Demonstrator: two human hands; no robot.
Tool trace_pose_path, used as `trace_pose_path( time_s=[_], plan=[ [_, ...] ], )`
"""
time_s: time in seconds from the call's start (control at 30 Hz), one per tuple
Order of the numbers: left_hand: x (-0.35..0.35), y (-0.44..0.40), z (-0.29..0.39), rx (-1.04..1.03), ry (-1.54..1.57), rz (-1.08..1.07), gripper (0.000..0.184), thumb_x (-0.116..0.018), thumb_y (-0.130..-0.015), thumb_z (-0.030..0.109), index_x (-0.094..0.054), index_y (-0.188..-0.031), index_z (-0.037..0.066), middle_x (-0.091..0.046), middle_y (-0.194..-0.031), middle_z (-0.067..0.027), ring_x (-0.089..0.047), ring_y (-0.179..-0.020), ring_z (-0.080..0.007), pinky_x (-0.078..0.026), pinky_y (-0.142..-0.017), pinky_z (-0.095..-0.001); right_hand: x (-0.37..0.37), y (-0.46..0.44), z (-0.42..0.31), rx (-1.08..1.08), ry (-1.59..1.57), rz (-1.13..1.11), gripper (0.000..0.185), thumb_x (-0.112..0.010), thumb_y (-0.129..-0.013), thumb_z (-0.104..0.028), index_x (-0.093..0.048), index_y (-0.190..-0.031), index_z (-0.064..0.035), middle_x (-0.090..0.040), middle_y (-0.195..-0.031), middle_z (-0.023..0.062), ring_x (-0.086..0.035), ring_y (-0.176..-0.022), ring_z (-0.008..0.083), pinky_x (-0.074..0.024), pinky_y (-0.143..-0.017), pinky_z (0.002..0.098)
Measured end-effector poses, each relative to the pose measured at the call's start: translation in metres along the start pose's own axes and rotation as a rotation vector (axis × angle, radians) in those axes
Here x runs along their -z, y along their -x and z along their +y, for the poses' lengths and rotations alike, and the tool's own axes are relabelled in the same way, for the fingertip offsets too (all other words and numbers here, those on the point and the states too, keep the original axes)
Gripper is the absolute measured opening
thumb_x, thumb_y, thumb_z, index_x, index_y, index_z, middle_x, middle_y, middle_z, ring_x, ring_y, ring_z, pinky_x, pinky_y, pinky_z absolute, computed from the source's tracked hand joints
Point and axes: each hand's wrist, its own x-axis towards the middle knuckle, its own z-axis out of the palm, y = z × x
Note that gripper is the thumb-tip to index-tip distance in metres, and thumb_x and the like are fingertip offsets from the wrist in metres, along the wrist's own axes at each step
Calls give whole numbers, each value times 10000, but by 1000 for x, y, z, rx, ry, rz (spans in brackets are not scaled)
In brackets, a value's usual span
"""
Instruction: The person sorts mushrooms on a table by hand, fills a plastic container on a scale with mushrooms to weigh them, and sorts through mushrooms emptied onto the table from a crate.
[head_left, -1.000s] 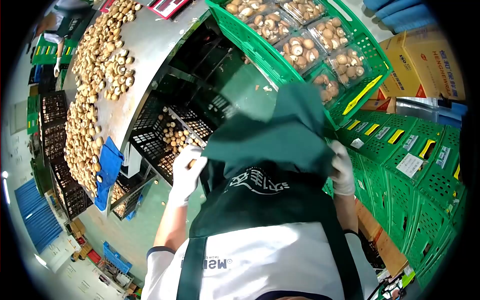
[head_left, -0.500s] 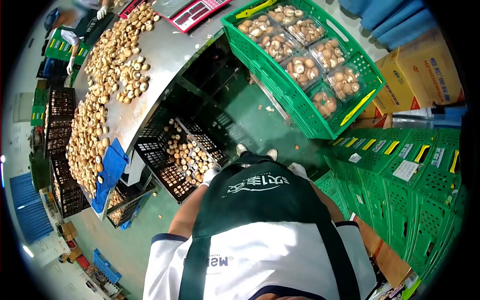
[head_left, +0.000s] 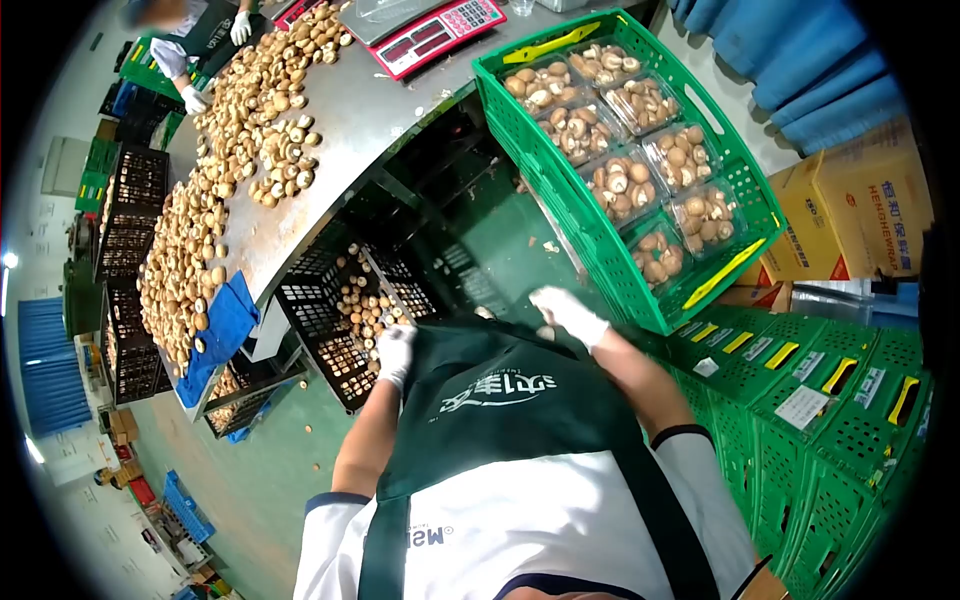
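Observation:
My left hand [head_left: 395,352], in a white glove, is over the right edge of a black crate [head_left: 318,335] that holds loose mushrooms [head_left: 362,308]. Its fingers look loosely extended, with nothing visible in them. In another white glove, my right hand [head_left: 568,312] reaches forward above the green floor with its fingers stretched out and holds nothing. Ahead and to the right of it stands a green crate [head_left: 545,205] containing several clear trays of mushrooms [head_left: 620,185]. My dark green apron [head_left: 510,400] lies between the arms.
A metal table [head_left: 350,120] bears a mushroom pile [head_left: 185,270], a blue cloth [head_left: 225,325] and a red scale [head_left: 440,40]. Green crates [head_left: 790,400] and a cardboard box [head_left: 850,210] stand right. A co-worker's gloved hand [head_left: 195,100] is at the far side.
Both my hands have come up from beside the apron, the right one extending forward. The view has shifted slightly. The co-worker's hand has moved to the edge of the mushroom pile.

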Motion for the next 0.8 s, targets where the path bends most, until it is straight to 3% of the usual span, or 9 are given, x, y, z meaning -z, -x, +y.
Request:
trace_pose_path(
  time_s=[0.2, 0.3, 0.37, 0.5, 0.6, 0.67, 0.7, 0.73, 0.8],
  plan=[
    [66, -15, 112, -529, -54, 428, 57, -654, -888, 45, -611, -868, 12, -588, -848, -93, -565, -766, -213, -467, -746, -300, -79, -35, -238, 734, 11, 183, 294, -575, -966, -75, -607, -1257, -51, -653, -1048, 37, -603, -910, 112, -471, -833, 235],
    [66, -75, 30, -306, -433, 289, 212, -717, -869, 205, -616, -861, 19, -614, -847, -121, -582, -759, -271, -481, -721, -334, -106, -80, -224, 1033, 333, 298, 453, -584, -926, -38, -516, -1374, -27, -604, -1283, 97, -574, -1149, 207, -452, -981, 313],
    [71, -91, 9, 178, -526, 73, 300, -703, -874, 305, -618, -891, 18, -657, -875, -106, -619, -793, -273, -493, -727, -357, -75, -117, -122, 695, 658, 77, 494, -593, -916, -149, -497, -1383, -21, -555, -1355, 139, -519, -1250, 249, -411, -1046, 364],
    [93, -130, -7, 564, 812, -94, 274, -620, -891, 282, -624, -1074, 79, -675, -975, -80, -641, -893, -217, -517, -800, -357, -6, -87, -36, -191, 971, 32, 461, -580, -904, -385, -626, -1204, -39, -652, -1141, 217, -625, -1063, 358, -473, -916, 441],
    [119, -135, 86, 404, 1399, -470, 280, -531, -938, 131, -602, -1160, -25, -630, -1193, -149, -585, -1148, -271, -488, -1009, -391, 20, -100, -47, -49, 1001, 144, 339, -530, -906, -337, -628, -995, -25, -648, -1012, 238, -620, -956, 430, -476, -845, 480],
    [136, -143, 167, 347, 1467, -731, 422, -547, -990, 270, -538, -1285, -31, -568, -1330, -194, -561, -1223, -297, -458, -1062, -376, 0, -117, -101, 107, 1084, 76, 320, -496, -940, -311, -594, -919, -7, -623, -909, 249, -618, -893, 424, -489, -819, 468],
    [139, -148, 198, 383, 1503, -734, 478, -528, -1007, 316, -493, -1333, -31, -546, -1356, -210, -555, -1238, -297, -455, -1072, -379, -10, -130, -120, 84, 1157, 90, 308, -545, -961, -320, -649, -1065, -50, -670, -1056, 159, -649, -1007, 301, -500, -868, 399],
    [139, -162, 207, 332, 1537, -837, 505, -496, -1022, 329, -450, -1370, -33, -530, -1367, -233, -563, -1234, -299, -469, -1063, -376, -24, -134, -133, 171, 682, 191, 342, -585, -966, -229, -621, -1230, -15, -668, -1172, 122, -641, -1072, 208, -493, -932, 324],
    [145, -174, 238, 267, 1546, -863, 532, -419, -1050, 351, -391, -1410, -39, -512, -1366, -272, -613, -1158, -325, -528, -992, -381, -67, -152, -197, 281, 424, 169, 359, -599, -971, -154, -586, -1292, 7, -658, -1225, 109, -627, -1104, 166, -477, -969, 285]
  ],
)
